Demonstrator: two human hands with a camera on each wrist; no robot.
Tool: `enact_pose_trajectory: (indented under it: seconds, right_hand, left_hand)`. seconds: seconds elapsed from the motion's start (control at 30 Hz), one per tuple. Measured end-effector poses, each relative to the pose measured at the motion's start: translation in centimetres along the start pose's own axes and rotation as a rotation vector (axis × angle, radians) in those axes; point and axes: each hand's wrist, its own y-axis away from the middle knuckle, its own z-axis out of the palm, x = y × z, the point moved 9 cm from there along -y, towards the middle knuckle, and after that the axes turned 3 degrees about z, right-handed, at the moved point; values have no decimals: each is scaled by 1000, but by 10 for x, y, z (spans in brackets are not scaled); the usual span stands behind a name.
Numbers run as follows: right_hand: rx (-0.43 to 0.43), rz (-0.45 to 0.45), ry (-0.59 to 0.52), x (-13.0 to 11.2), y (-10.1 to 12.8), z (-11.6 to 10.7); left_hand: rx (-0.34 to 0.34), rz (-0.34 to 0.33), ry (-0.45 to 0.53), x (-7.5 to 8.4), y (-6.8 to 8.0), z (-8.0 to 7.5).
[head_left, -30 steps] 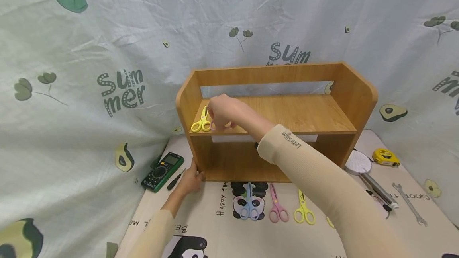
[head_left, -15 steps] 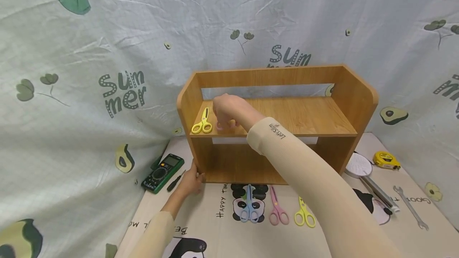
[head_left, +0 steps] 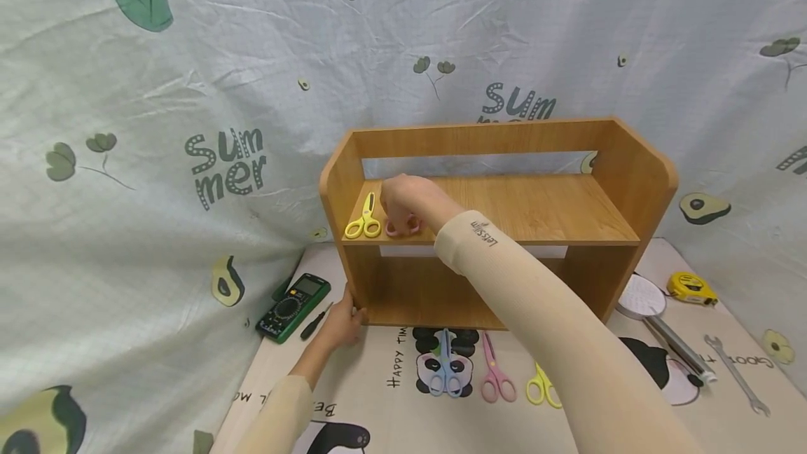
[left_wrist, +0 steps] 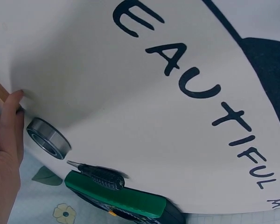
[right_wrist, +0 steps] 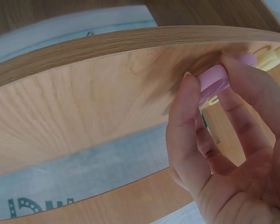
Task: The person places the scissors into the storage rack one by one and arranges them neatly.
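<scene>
In the head view my right hand (head_left: 410, 203) is over the left part of the upper shelf. Its thumb and fingers pinch the handle loops of pink scissors (right_wrist: 213, 79); their blades are hidden from the head view by the hand. Yellow scissors (head_left: 363, 223) lie just left of them, blades toward the back. My left hand (head_left: 342, 321) holds the lower front left corner of the wooden shelf (head_left: 492, 202). On the table before the shelf lie blue scissors (head_left: 445, 370), a second pink pair (head_left: 494, 377) and a yellow pair (head_left: 542, 387), partly behind the right sleeve.
Left of the shelf are a green multimeter (head_left: 293, 307), a black screwdriver (head_left: 313, 324) and a metal ring bearing (left_wrist: 49, 138). At the right lie a shower head (head_left: 642, 296), a yellow tape measure (head_left: 691, 288) and a wrench (head_left: 737, 373). A printed cloth hangs behind.
My right hand has shifted slightly right along the upper shelf with the pink scissors, widening the gap to the yellow pair. My left hand stays at the shelf corner.
</scene>
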Motion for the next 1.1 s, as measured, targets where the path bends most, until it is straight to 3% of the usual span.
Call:
enact_pose_trajectory:
  seconds: [0.2, 0.53, 0.8, 1.1]
  right_hand:
    - [2, -7, 29, 1, 0, 0]
    - [-30, 16, -22, 5, 0, 1]
    - [-47, 42, -184, 13, 3, 5]
    - [-22, 31, -180, 14, 4, 6]
  left_hand:
    - [2, 6, -11, 1, -2, 0]
    - [0, 8, -13, 1, -2, 1]
    - [9, 18, -22, 2, -1, 0]
    - [16, 21, 2, 0, -1, 2]
